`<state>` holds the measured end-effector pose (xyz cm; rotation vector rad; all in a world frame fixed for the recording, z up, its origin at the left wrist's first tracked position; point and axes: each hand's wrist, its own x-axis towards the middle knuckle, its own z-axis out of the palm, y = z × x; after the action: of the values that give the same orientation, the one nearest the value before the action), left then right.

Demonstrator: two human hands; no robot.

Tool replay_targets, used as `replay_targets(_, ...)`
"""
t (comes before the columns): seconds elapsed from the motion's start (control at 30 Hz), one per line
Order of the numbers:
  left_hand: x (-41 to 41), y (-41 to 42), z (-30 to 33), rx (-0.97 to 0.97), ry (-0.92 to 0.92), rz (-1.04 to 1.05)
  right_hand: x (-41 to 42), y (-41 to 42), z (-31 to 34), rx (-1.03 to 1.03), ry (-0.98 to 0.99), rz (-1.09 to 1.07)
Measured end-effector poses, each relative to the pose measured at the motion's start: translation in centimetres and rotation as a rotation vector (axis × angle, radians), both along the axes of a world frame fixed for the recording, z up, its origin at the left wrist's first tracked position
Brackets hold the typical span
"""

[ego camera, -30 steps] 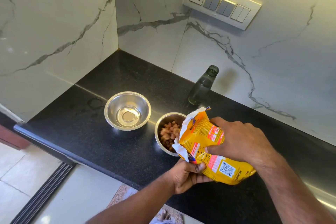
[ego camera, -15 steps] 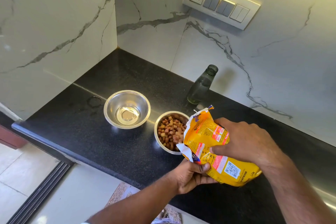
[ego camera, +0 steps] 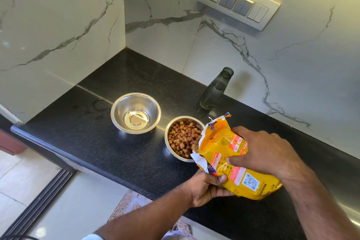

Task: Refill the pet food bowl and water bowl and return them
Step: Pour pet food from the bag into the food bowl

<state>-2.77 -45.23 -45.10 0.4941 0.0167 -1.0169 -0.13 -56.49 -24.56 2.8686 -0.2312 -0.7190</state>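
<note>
Two steel bowls stand on the black counter. The left bowl holds a little water at its bottom. The right bowl is filled with brown kibble. A yellow pet food bag lies tilted with its torn mouth over the right bowl's near right rim. My right hand grips the bag from above. My left hand holds the bag from below, near its mouth. An open green glass bottle stands behind the bowls by the wall.
Marble walls meet in a corner behind the counter. A switch panel with a socket is on the right wall. The counter's front edge runs diagonally, with tiled floor and a mat below. A wet ring marks the counter left of the water bowl.
The bag's mouth has drawn back to the right off the food bowl, uncovering much more of the kibble. Both hands keep their hold on the bag.
</note>
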Motion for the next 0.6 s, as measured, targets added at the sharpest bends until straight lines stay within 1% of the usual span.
replay_targets(0.37,0.1,0.3,-0.1,0.025,-0.016,-0.020,-0.8,-0.8,-0.6,0.062,-0.025,-0.008)
replay_targets(0.6,0.0,0.5,-0.4,0.120,-0.098,-0.039,-2.2,-2.0,-1.5,0.143,-0.089,-0.026)
